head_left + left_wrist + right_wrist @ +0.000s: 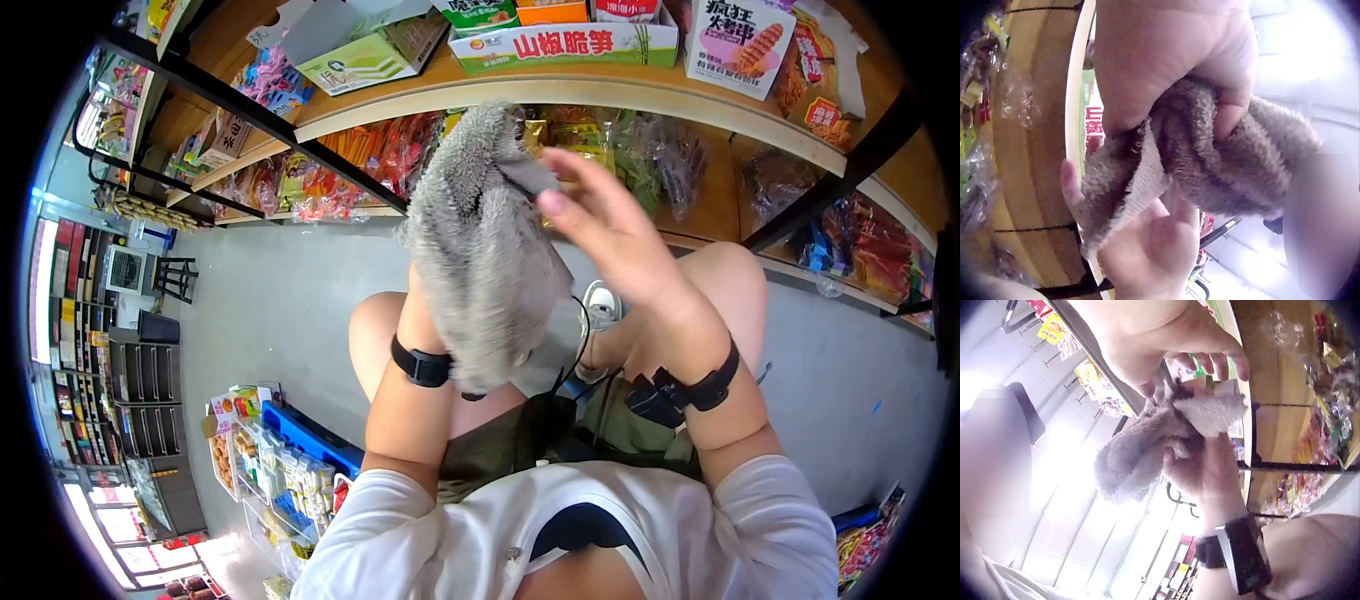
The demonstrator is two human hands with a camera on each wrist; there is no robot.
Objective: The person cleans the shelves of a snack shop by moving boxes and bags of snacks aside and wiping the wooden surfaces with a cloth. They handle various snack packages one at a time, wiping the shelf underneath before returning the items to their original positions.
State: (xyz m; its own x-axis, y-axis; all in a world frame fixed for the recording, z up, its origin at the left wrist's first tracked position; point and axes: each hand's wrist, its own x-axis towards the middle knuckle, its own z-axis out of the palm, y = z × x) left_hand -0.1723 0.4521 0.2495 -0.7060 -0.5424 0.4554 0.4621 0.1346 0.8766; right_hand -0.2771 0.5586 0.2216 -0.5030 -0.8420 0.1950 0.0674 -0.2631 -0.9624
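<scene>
Grey cloth (pixel 490 260): bunched in the grip of the left hand (pixel 1179 69), one flap loose. Right hand (pixel 625 235): fingers extended and apart, beside that flap; thumb contact cannot be confirmed. Risk: a light grip could let the cloth slip; a forward swing could knock cartons on the shelf (pixel 740 118) ahead of both hands. Labels: "山椒脆笋" on the long carton (pixel 565 45) beyond the cloth; "疯狂烤串" on the white box (pixel 738 45) ahead-right of the right hand.

white top (pixel 420 545), black wristbands (pixel 428 368), olive shorts (pixel 505 440)
</scene>
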